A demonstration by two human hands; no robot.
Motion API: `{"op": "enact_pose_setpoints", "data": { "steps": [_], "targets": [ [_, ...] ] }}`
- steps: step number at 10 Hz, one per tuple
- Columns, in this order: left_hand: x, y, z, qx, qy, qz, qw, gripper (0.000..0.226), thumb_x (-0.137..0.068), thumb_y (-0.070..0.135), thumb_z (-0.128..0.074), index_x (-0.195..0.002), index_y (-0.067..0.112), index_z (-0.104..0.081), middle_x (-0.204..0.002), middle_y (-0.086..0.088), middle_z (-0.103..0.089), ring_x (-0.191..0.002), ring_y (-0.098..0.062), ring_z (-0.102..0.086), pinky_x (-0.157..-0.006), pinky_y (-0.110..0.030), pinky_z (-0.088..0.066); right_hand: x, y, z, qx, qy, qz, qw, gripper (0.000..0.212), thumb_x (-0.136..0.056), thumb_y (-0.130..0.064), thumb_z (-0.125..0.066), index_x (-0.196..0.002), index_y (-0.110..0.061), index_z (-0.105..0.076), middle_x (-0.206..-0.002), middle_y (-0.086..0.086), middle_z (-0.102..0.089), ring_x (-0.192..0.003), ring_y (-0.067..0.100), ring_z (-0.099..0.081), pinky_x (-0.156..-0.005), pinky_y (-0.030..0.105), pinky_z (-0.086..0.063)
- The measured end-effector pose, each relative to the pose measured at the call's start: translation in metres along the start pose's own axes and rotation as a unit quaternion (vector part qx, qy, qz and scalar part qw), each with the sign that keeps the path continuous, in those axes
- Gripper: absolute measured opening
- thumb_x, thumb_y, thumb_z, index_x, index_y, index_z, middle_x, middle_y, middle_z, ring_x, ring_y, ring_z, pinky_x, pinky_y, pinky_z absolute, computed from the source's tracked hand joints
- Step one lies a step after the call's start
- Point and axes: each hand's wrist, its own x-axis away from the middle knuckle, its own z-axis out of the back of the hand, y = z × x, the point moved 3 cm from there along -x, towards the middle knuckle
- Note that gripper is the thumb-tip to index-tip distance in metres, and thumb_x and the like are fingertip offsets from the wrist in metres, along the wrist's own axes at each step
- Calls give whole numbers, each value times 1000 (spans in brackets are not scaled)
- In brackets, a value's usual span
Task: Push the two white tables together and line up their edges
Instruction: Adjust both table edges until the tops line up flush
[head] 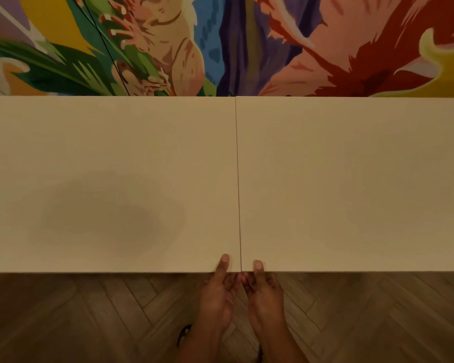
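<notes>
You are looking down on two white worktops set side by side, the left worktop (110, 179) and the right worktop (351, 179), with only a thin dark seam (238, 179) between them. The seam runs from the far edge to the near edge and stays hairline-narrow all the way. The near edges of both tops meet in one straight line at the seam. At the far edge the two corners look almost level, with a very slight step where they meet.

Your left hand (218, 292) grips the near edge of the left worktop just beside the seam: the thumb (223, 262) lies flat on top and the other fingers curl under the edge. Your right hand (264, 294) does the same on the right worktop, thumb (258, 267) on top, fingers tucked below. The two hands sit close together, one on each side of the seam, their curled fingers nearly touching beneath it. Both hands are pinched onto the edges, not slack.

A soft shadow (102, 221) falls on the left worktop. Behind the tops stands a wall with a bright mural (247, 43) of leaves and petals. Below the near edge you see a herringbone wood floor (89, 310).
</notes>
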Motion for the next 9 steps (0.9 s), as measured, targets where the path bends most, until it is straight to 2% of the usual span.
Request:
{"op": "enact_pose_setpoints", "data": {
  "steps": [1, 2, 3, 4, 5, 7, 8, 9],
  "targets": [
    [1, 2, -1, -11, 6, 5, 1000, 43, -84, 21, -83, -120, 0, -72, -129, -29, -70, -103, -32, -71, -78, -36, -63, 2, 0, 0, -10, -11, 3, 1000, 34, -101, -28, -64, -113, 4, -59, -119, 35, -66, -87, 26, -70, -82, 35, -62],
    [3, 4, -4, -24, -3, 15, 1000, 52, -76, 27, -85, -122, 6, -71, -129, -28, -71, -103, -31, -72, -82, -36, -62, 4, -3, -1, -17, -26, -9, 999, 39, -101, -31, -63, -119, 4, -58, -125, 35, -64, -92, 27, -70, -82, 34, -62],
    [6, 10, -5, -26, -32, 28, 999, 65, -73, 46, -82, -125, 8, -71, -122, -25, -76, -100, -31, -77, -84, -38, -59, 4, -3, -1, -51, -39, -51, 997, 28, -102, -30, -61, -117, -6, -56, -132, 34, -61, -113, 40, -68, -81, 32, -61],
    [6, 18, 0, -7, -46, 29, 998, 73, -77, 62, -74, -127, 8, -71, -113, -20, -80, -96, -30, -78, -75, -37, -64, 4, -5, -5, -84, -49, -87, 991, 29, -102, -33, -61, -113, -7, -59, -119, 24, -67, -122, 41, -65, -82, 32, -61],
    [5, 21, 1, 7, -40, 29, 999, 74, -78, 63, -72, -126, 6, -72, -101, -16, -81, -89, -28, -77, -73, -36, -64, 8, -6, -9, -88, -48, -92, 991, 32, -101, -36, -61, -113, -6, -60, -117, 20, -68, -111, 34, -70, -86, 35, -61],
    [6, 18, -6, -18, -63, 33, 997, 58, -79, 51, -77, -120, 10, -75, -116, -18, -79, -94, -25, -80, -68, -31, -64, 5, -9, -4, -99, -62, -100, 988, 28, -102, -35, -61, -114, -9, -58, -118, 17, -65, -107, 30, -69, -89, 33, -60],
    [6, 16, -8, -31, -68, 35, 997, 53, -80, 44, -78, -120, 10, -74, -116, -18, -79, -95, -23, -80, -72, -32, -64, 3, -6, 0, -100, -57, -93, 989, 22, -103, -28, -60, -112, -8, -58, -120, 22, -66, -122, 41, -65, -91, 36, -59],
    [6, 12, -11, -40, -70, 37, 996, 52, -77, 35, -80, -121, 8, -73, -117, -18, -79, -97, -23, -79, -86, -34, -61, 2, -7, 1, -77, -41, -62, 994, 22, -102, -21, -63, -111, -2, -59, -126, 33, -65, -101, 33, -72, -92, 41, -61]
  ]
}}
